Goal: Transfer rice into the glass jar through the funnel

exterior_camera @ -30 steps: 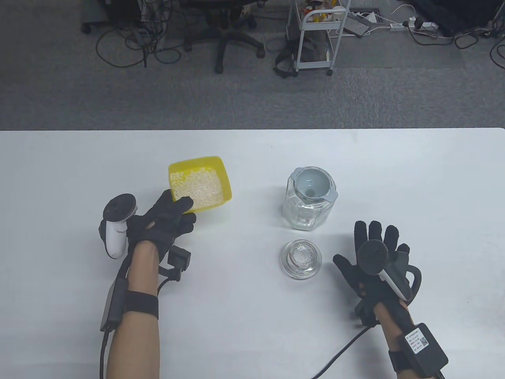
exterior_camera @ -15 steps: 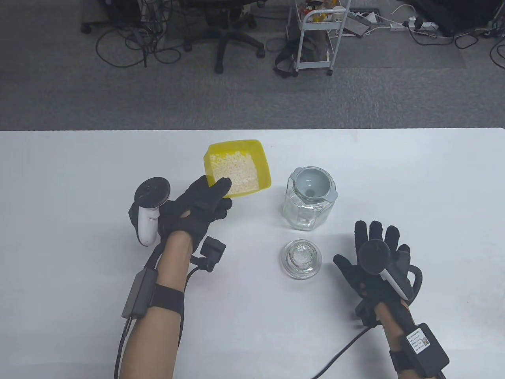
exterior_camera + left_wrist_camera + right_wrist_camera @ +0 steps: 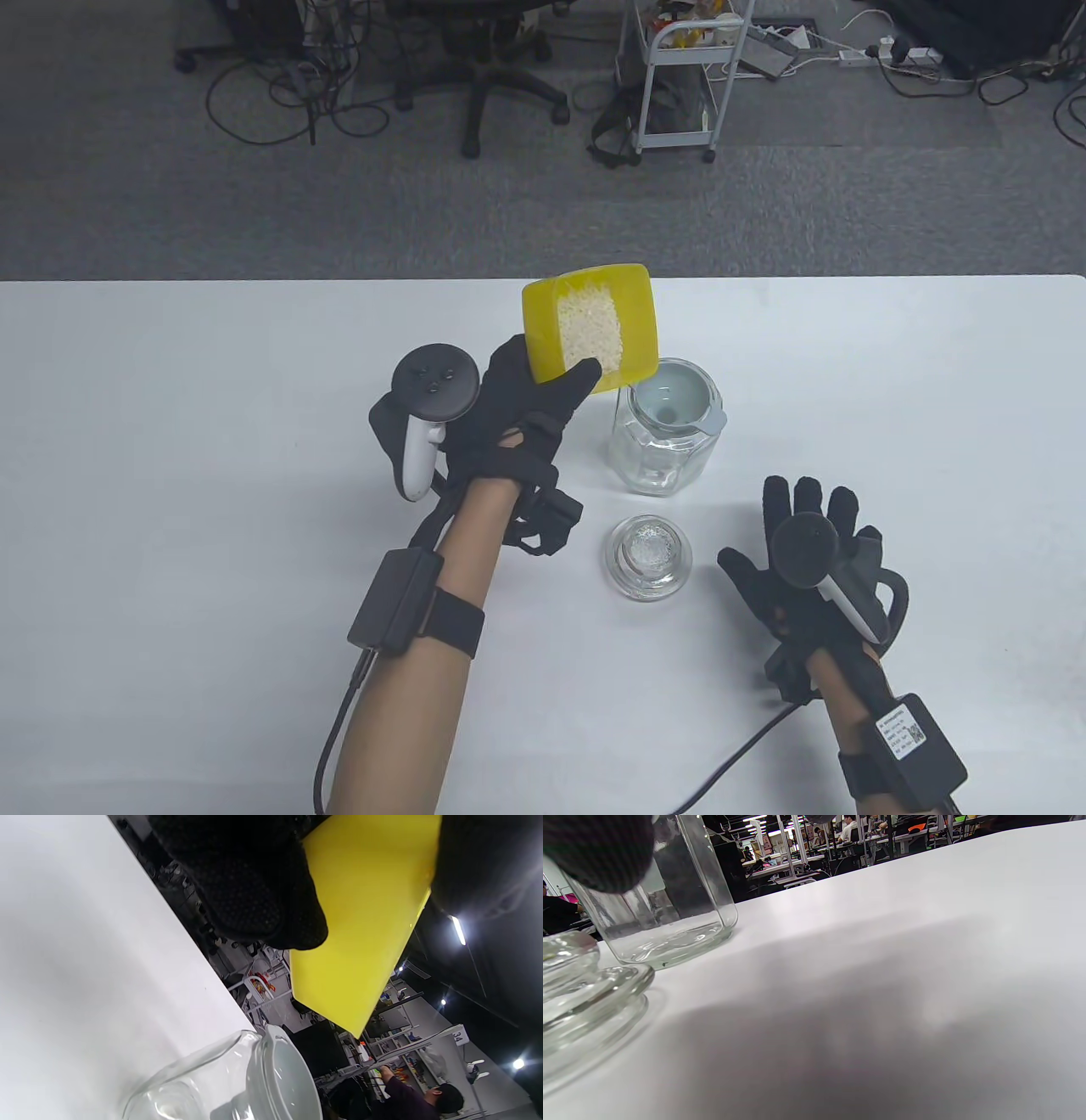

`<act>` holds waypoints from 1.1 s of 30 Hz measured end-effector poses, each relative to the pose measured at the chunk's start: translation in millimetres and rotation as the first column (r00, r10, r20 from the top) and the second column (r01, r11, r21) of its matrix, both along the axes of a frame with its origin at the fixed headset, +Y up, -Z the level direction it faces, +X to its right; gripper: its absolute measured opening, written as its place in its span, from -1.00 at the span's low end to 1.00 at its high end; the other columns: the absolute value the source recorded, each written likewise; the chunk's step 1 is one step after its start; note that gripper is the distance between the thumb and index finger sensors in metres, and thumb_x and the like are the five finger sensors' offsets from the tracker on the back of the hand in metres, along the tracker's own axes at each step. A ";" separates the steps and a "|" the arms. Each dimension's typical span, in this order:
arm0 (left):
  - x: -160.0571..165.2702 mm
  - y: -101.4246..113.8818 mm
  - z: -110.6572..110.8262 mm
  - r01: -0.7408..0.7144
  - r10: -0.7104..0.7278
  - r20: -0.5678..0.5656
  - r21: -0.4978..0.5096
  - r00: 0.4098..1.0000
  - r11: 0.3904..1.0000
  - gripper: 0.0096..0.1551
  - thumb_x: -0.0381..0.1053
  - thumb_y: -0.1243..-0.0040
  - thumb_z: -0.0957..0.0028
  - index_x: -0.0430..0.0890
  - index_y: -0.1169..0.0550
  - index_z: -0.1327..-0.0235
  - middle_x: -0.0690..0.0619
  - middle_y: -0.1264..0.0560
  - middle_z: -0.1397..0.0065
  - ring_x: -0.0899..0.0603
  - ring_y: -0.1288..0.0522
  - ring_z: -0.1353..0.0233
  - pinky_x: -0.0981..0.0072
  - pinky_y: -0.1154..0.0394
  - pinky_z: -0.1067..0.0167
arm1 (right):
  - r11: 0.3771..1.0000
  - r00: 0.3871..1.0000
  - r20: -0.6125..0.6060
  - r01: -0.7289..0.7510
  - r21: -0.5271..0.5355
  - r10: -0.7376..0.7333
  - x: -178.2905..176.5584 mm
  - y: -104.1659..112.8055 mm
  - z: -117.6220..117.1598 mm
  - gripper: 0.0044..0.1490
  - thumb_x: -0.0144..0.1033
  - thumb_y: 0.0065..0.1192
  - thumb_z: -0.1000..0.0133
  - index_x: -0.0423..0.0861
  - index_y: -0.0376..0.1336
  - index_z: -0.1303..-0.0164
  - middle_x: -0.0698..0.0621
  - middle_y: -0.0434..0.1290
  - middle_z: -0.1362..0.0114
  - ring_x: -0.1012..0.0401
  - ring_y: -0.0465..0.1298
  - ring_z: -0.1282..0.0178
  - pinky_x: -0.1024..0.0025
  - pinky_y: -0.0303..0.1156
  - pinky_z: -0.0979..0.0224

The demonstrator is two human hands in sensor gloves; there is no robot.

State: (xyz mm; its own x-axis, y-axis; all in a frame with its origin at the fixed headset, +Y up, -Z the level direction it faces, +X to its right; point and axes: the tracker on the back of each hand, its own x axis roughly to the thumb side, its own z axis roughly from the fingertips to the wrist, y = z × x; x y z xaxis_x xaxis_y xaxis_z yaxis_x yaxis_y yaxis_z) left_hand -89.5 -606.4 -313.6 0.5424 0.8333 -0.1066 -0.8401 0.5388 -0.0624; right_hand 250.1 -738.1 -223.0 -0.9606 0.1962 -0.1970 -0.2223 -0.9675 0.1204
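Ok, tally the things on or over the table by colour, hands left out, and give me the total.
Yellow: 1, the tub of rice
Clear glass: 2, the jar and its lid
Pale grey: 1, the funnel
Total: 4

White table [image 3: 170,424] fills the lower frame; glass jar [image 3: 657,450] stands centre-right, glass lid [image 3: 648,559] just below it, right hand [image 3: 806,569] resting flat lower right.

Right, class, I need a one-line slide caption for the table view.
Left hand tilts the yellow tub of rice toward the funnel seated in the glass jar.
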 end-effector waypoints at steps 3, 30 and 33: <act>14.5 -0.1 -1.1 0.086 -0.085 -0.017 0.050 0.996 0.995 0.23 0.59 -0.42 -0.01 -0.06 -0.18 -0.68 0.00 -0.43 -0.58 0.07 -0.72 -0.38 0.33 -0.75 -0.35 | 1.000 1.000 -0.004 -0.004 0.006 0.004 -0.8 0.8 -0.2 0.22 0.51 0.12 0.14 0.25 -0.36 -0.53 -0.06 -0.25 -0.77 -0.19 -0.34 -0.71 -0.43 -0.26 -0.53; 47.9 -8.5 -5.7 0.329 -0.318 -0.084 0.200 0.944 0.923 0.18 0.51 -0.56 0.09 0.12 -0.21 -0.66 0.14 -0.44 -0.63 0.10 -0.72 -0.41 0.31 -0.72 -0.38 | 0.986 0.986 0.005 -0.164 0.029 0.164 -8.9 4.6 -2.8 0.22 0.51 0.12 0.14 0.26 -0.37 -0.52 -0.05 -0.28 -0.77 -0.19 -0.34 -0.71 -0.43 -0.27 -0.54; 47.8 -8.0 -3.7 0.343 -0.331 -0.093 0.222 0.939 0.913 0.19 0.50 -0.59 0.10 0.13 -0.21 -0.65 0.15 -0.44 -0.63 0.10 -0.72 -0.41 0.30 -0.72 -0.37 | 0.987 0.988 -0.001 -0.157 0.017 0.157 -9.2 3.6 -2.9 0.23 0.51 0.11 0.14 0.26 -0.37 -0.52 -0.05 -0.27 -0.77 -0.19 -0.34 -0.71 -0.43 -0.26 -0.54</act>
State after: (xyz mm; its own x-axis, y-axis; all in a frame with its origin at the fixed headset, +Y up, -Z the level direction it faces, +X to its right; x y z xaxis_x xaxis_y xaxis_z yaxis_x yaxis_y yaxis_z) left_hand -41.7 -614.4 -317.3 0.7942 0.6069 0.0309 -0.6048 0.7845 0.1371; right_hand 240.9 -734.5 -225.9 -0.9801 0.0466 -0.1928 -0.0676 -0.9923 0.1036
